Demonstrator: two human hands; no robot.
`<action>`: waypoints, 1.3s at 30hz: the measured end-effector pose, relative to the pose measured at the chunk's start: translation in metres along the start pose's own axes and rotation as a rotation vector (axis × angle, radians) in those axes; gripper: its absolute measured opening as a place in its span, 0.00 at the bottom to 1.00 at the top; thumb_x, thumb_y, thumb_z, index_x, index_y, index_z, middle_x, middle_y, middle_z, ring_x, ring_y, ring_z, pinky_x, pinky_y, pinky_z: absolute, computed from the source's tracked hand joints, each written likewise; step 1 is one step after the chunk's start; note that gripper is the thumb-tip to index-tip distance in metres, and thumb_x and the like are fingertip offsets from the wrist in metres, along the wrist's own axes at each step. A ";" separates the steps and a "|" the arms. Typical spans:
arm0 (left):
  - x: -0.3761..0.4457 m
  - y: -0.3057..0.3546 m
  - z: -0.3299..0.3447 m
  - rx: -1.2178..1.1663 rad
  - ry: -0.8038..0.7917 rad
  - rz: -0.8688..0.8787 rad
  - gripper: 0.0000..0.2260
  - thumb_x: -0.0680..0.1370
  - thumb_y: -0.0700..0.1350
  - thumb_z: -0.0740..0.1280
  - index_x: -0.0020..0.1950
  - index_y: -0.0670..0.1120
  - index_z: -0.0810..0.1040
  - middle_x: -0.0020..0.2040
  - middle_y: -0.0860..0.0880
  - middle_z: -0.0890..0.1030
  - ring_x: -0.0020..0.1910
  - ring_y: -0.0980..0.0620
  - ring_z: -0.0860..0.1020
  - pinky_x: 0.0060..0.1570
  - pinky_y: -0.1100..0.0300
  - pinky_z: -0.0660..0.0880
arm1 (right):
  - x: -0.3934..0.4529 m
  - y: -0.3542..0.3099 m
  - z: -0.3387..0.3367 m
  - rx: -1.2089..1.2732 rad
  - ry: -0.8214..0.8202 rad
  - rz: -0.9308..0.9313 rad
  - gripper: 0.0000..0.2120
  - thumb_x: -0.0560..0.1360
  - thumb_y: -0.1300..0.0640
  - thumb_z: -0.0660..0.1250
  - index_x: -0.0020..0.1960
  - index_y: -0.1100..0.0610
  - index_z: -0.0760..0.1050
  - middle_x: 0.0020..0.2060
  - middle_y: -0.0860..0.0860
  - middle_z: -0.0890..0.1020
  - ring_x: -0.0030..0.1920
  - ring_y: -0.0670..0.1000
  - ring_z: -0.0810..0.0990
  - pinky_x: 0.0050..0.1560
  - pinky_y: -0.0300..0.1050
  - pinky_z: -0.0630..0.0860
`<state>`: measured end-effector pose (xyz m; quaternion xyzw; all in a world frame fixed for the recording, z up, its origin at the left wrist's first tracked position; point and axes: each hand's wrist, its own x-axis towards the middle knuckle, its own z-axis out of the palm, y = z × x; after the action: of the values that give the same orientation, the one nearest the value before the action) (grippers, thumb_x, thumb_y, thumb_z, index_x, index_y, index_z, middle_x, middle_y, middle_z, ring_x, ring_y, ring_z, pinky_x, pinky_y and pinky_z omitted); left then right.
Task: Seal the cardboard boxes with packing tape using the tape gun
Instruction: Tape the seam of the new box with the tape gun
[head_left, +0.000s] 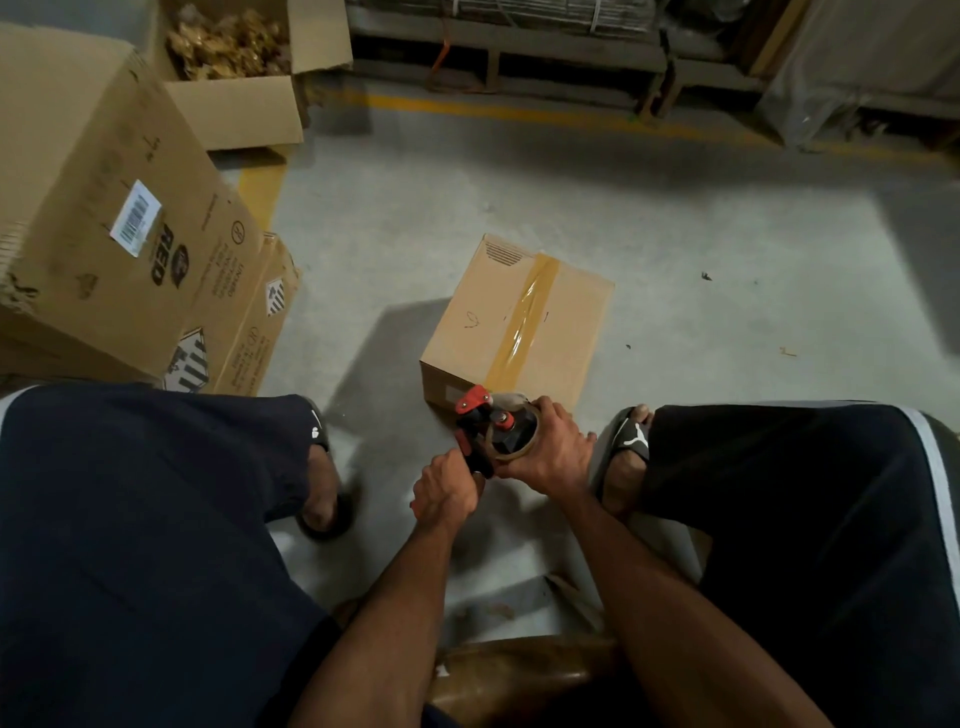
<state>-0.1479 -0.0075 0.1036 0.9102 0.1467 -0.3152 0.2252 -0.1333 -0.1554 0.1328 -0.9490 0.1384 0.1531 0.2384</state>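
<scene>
From above, the person sits on the floor with a small cardboard box (517, 325) just beyond the feet, a strip of brown tape (524, 318) already run along its top seam. The left hand (448, 488) is curled round the handle of the tape gun (491, 434); the right hand (545, 449) wraps the roll. That box looks sealed on top. At far left, an open box (236, 67) looks unsealed.
</scene>
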 end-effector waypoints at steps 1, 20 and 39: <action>0.000 0.001 0.000 0.004 0.001 -0.001 0.14 0.80 0.50 0.68 0.63 0.47 0.75 0.63 0.44 0.78 0.61 0.42 0.77 0.55 0.49 0.75 | 0.000 0.001 0.001 0.004 0.005 0.004 0.47 0.50 0.27 0.77 0.62 0.47 0.69 0.57 0.46 0.80 0.58 0.54 0.81 0.64 0.68 0.71; 0.007 -0.001 0.004 -0.005 -0.021 0.006 0.14 0.80 0.49 0.68 0.63 0.46 0.74 0.61 0.44 0.79 0.60 0.43 0.78 0.54 0.52 0.73 | -0.002 -0.002 0.005 0.001 0.038 -0.022 0.46 0.50 0.25 0.74 0.61 0.47 0.70 0.55 0.46 0.79 0.53 0.55 0.82 0.59 0.68 0.76; 0.008 0.003 0.009 -0.139 -0.061 -0.043 0.16 0.80 0.50 0.67 0.64 0.43 0.74 0.60 0.42 0.79 0.59 0.41 0.78 0.55 0.50 0.74 | 0.003 -0.017 -0.005 0.000 -0.009 0.016 0.42 0.53 0.36 0.80 0.63 0.48 0.71 0.57 0.45 0.77 0.56 0.57 0.81 0.67 0.78 0.64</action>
<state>-0.1450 -0.0138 0.0926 0.8789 0.1811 -0.3366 0.2853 -0.1237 -0.1442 0.1434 -0.9471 0.1448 0.1594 0.2380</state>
